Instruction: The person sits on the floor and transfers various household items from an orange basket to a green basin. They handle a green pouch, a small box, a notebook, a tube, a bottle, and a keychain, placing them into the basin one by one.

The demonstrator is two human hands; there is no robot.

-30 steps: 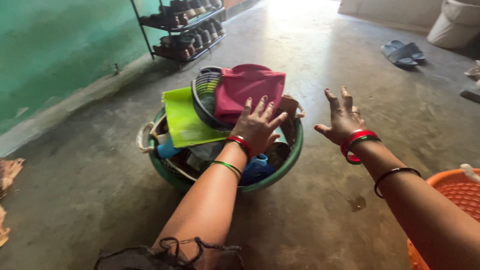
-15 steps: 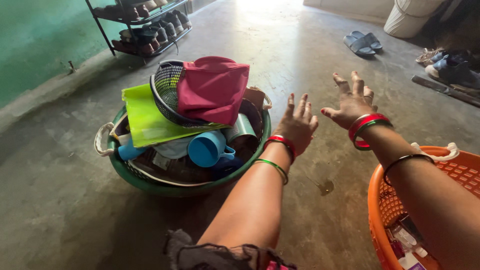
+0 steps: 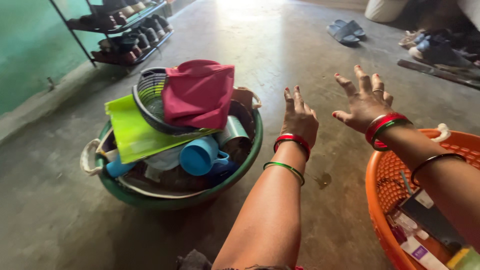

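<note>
Head camera looks down at two bare arms stretched out over a concrete floor (image 3: 310, 45). The left hand (image 3: 299, 116) hangs in the air with fingers loosely together, grasping nothing, just beside the rim of a green basket (image 3: 247, 160). The right hand (image 3: 365, 99) is spread wide and empty too, above the floor near the edge of an orange basket (image 3: 376, 200) at the lower right.

The green basket stands on the floor to the left of both hands, heaped above its rim: a lime green board (image 3: 131, 132), a dark mesh bowl (image 3: 147, 102) tipped on its side, a folded maroon cloth (image 3: 199, 92) on top, a blue mug (image 3: 199, 155) lying sideways, and more underneath that is hard to make out. Loaded like that it likely feels fairly heavy and top-heavy; the plastic wall probably flexes, and the loose pile could slide if tilted. The pale rope handles, one at the left (image 3: 90, 157) and one behind the cloth (image 3: 252, 97), look like the surest places to grip.

The floor is bare, smooth and grey, with a small dark wet spot (image 3: 324, 180) between the baskets. A shoe rack (image 3: 120, 35) stands against a green wall (image 3: 25, 55); grey sandals (image 3: 345, 30) lie farther off in bright light.
</note>
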